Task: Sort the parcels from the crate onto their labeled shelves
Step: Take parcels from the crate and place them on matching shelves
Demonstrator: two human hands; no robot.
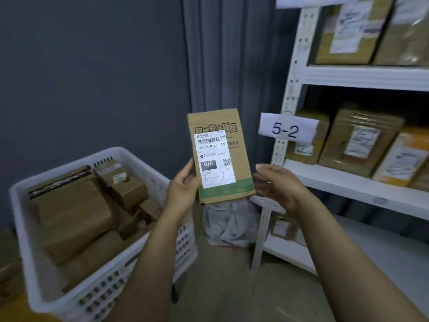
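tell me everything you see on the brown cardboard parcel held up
The flat brown cardboard parcel is held upright, top tilted left. Dark printed characters run near its top, a green band across its bottom. Its white shipping label shows a barcode, 010-010-L30-551, a black 010 box, a QR code and handwritten 5-2. The left hand grips its lower left edge; the open right hand is by its lower right edge, contact unclear.

You're standing in a parcel storeroom: white metal shelving (362, 76) stacked with labelled cardboard parcels (362, 138), a shelf tag (287, 130) reading 5-2, and a white crate (58, 296) full of boxes (74, 217).
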